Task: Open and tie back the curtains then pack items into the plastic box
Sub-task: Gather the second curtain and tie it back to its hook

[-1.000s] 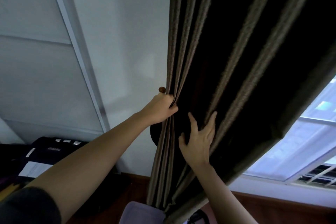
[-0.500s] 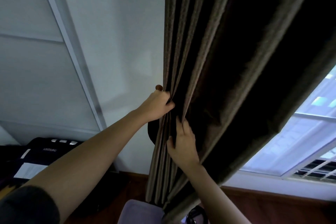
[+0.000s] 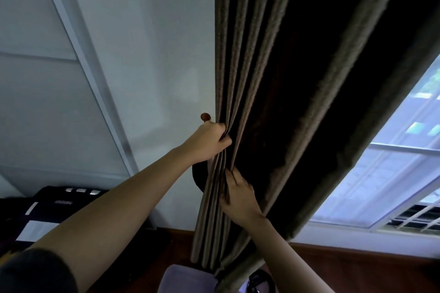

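Cool daylight enters through the window (image 3: 381,185) at lower right, the one bright area in a dim room. It washes the pale wall (image 3: 154,43) in soft blue-grey and leaves the curtain (image 3: 297,78) nearly black between its folds, detail lost in shadow. Wide-angle distortion slants straight lines toward the edges. The picture is slightly soft, the lower-left corner murky.
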